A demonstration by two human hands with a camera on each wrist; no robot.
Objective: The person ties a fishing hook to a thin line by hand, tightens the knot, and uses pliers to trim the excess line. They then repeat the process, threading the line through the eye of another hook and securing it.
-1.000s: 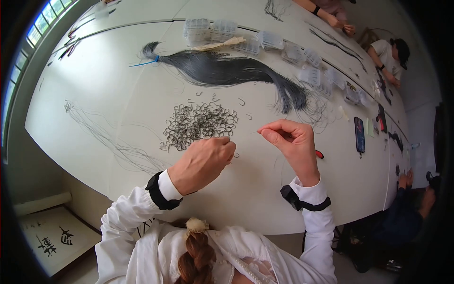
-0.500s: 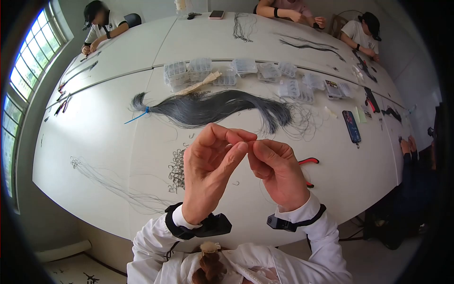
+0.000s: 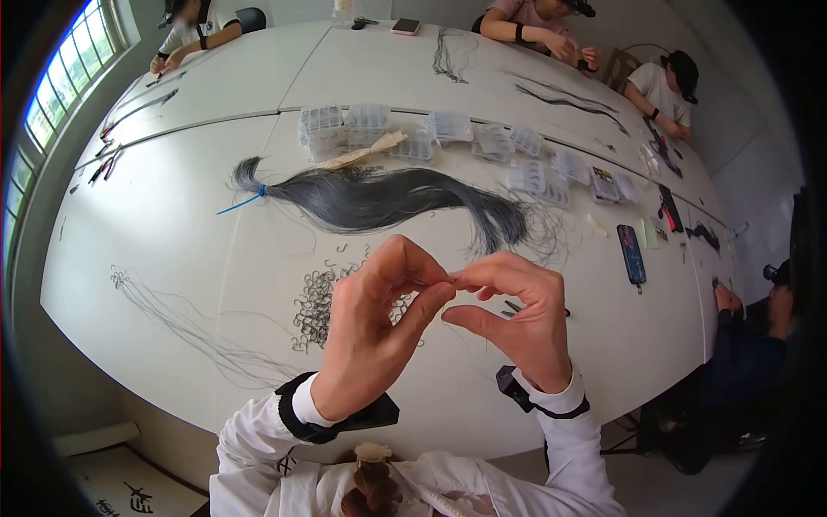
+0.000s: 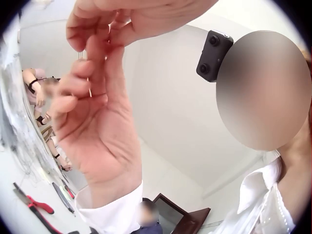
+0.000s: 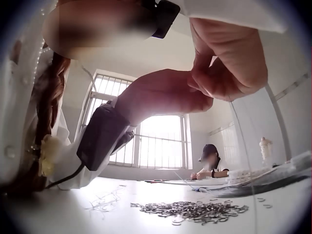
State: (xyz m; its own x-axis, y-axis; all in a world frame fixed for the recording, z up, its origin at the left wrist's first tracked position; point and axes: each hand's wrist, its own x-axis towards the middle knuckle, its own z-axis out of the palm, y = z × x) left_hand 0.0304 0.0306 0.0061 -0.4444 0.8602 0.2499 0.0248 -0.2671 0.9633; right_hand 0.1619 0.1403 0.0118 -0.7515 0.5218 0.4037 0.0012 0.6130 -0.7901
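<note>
1. While both hands come together at mid-frame, the left hand (image 3: 370,323) does the pinching: its grip closes thumb to index on what looks like the fine line (image 5: 242,141), though the fingertips hide the exact spot.

2. And there's the change! Half a second ago the right hand (image 3: 530,314) had thumb and index together; now the thumb drops away below, the index reaching across to the left fingertips. I can't tell whether that right grip traps the line. My reading: the left steadies the work, freeing the right to manage the strand.

3. Over in the right wrist view, that line runs down from beneath the right hand, right of centre.

4. Below and behind the left hand, left of centre, sits the pile of hooks (image 3: 314,306), partly covered. Above it stretches the grey bundle (image 3: 370,207), and a spray of loose lines (image 3: 194,332) trails across the lower left.

5. Edges now: the bench (image 3: 129,215) curves along the lower frame, both forearms crossing it. Hands ride raised, with room to the right before the phone (image 3: 631,256); leftward, the hooks and spray crowd in. Pliers (image 4: 30,202) lie near the right hand, mostly hidden from the head view.
</note>
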